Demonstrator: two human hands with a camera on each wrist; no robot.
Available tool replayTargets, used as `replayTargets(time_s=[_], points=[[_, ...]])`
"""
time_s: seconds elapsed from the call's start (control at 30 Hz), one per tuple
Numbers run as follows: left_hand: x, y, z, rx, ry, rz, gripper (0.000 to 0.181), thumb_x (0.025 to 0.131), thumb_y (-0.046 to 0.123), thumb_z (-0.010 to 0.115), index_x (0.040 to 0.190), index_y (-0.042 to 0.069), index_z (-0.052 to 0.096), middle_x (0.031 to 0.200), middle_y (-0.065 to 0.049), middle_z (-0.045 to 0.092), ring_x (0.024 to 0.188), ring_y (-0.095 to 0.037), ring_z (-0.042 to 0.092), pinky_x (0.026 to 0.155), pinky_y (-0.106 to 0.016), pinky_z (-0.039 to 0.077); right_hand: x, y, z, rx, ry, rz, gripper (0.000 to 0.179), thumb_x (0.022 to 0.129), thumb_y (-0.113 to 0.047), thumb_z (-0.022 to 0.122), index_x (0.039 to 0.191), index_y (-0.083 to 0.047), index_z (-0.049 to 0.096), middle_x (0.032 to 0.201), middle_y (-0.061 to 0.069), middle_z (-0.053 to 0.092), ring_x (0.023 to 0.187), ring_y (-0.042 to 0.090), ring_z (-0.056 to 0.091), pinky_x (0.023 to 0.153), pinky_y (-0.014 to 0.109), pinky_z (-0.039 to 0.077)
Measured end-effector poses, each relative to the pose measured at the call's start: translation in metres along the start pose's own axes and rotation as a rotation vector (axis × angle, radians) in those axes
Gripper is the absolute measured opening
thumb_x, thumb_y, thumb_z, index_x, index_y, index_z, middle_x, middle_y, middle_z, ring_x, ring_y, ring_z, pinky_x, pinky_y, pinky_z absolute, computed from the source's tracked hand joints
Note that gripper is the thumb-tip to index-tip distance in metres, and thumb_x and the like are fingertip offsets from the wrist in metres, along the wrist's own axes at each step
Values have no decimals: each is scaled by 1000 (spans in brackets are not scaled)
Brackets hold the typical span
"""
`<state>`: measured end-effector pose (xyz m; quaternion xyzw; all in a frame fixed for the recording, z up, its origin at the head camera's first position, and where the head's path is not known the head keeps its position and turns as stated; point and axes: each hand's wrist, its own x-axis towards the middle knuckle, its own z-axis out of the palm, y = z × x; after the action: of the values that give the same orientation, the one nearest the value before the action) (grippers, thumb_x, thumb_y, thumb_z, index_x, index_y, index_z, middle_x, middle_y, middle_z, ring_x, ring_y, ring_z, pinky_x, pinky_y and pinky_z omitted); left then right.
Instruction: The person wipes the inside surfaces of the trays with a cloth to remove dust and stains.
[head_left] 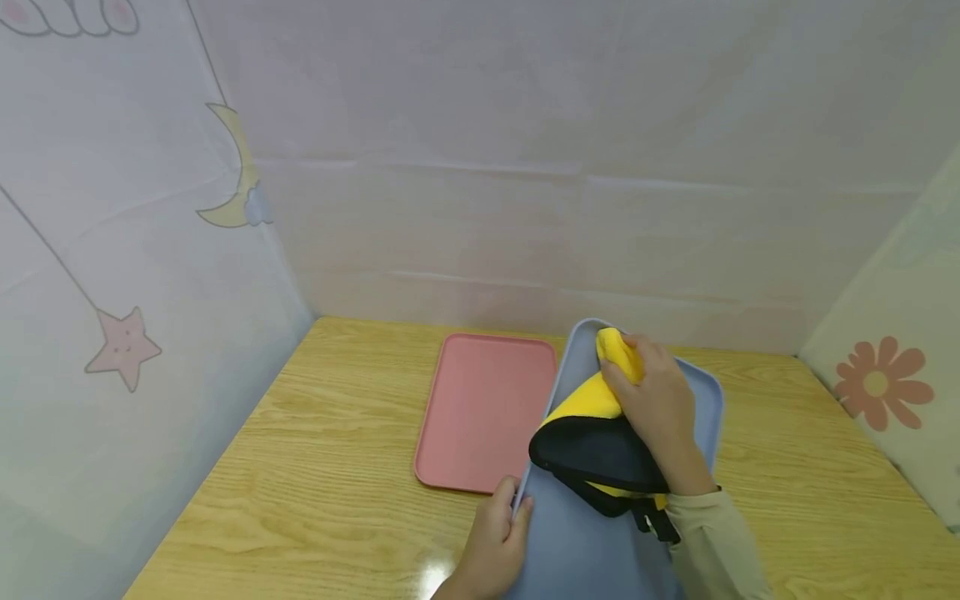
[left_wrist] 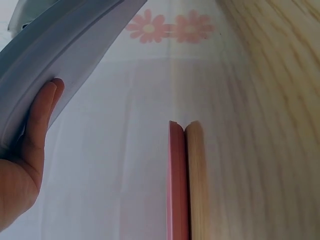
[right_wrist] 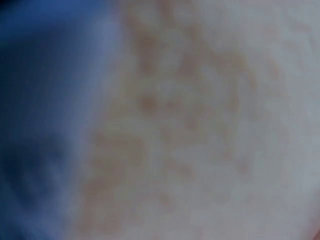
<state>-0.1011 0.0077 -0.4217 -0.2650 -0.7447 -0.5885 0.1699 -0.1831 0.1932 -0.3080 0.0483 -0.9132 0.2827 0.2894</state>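
My left hand (head_left: 491, 542) grips the left rim of a blue-grey tray (head_left: 570, 558), thumb on the near side. In the left wrist view, fingers (left_wrist: 37, 120) lie along the tray's underside (left_wrist: 80, 65). The tray is tilted and raised off the tabletop. My right hand (head_left: 660, 400) pinches the yellow top of a soft yellow-and-black fabric item (head_left: 600, 454) over the tray. This item has a wide black curved edge and a black strap with a clip hanging below. The right wrist view is too blurred to show the hand.
A pink tray (head_left: 483, 412) lies flat on the wooden table (head_left: 322, 458), just left of the blue-grey one. Pale printed cloth (head_left: 465, 242) hangs behind and on both sides, with a star (head_left: 123, 348) and a flower (head_left: 885, 383) on it.
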Motion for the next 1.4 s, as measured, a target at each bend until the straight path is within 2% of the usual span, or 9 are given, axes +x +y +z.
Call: replayTargets(time_s=[0.13, 0.33, 0.6, 0.8, 1.07, 1.4], points=[[1, 0, -1, 16, 18, 5, 6, 85, -7, 50, 89, -3, 50, 62, 0, 47, 58, -3, 43, 50, -16, 38, 1, 6, -2, -11, -13, 19, 40, 83, -24, 57, 113, 2, 55, 102, 23, 55, 73, 31, 49, 57, 38, 36], [1, 4, -4, 5, 22, -23, 5, 86, -5, 51, 90, -2, 51, 63, -1, 49, 58, -3, 45, 50, -17, 40, 1, 13, -5, -24, -23, 36, 40, 84, -24, 56, 112, 3, 54, 102, 24, 53, 73, 32, 47, 56, 36, 34], [3, 4, -6, 0, 13, -25, 6, 84, -9, 50, 87, -4, 50, 60, 0, 46, 56, -2, 42, 47, -17, 38, -1, 22, -7, -35, -29, 51, 40, 84, -23, 56, 112, 4, 53, 105, 25, 53, 81, 36, 48, 64, 43, 37], [3, 7, -7, 23, 40, -21, 9, 82, -12, 51, 85, -4, 50, 61, -4, 49, 56, -3, 43, 48, -18, 39, -2, 30, -11, -48, -56, 108, 43, 85, -25, 55, 115, 5, 51, 110, 27, 51, 91, 39, 47, 69, 49, 38], [4, 9, -10, 2, 43, -19, 8, 83, -13, 50, 85, -5, 49, 61, -6, 51, 56, -4, 46, 48, -19, 41, -4, 43, -13, -61, -70, 153, 44, 86, -27, 53, 118, 3, 49, 114, 28, 49, 91, 40, 47, 66, 49, 39], [5, 7, -14, -31, 86, 6, 8, 84, -12, 48, 87, -5, 49, 65, -10, 56, 57, -10, 53, 49, -22, 44, -6, 56, -14, -82, -92, 210, 47, 87, -29, 51, 119, 5, 47, 115, 30, 46, 91, 41, 46, 63, 49, 39]])
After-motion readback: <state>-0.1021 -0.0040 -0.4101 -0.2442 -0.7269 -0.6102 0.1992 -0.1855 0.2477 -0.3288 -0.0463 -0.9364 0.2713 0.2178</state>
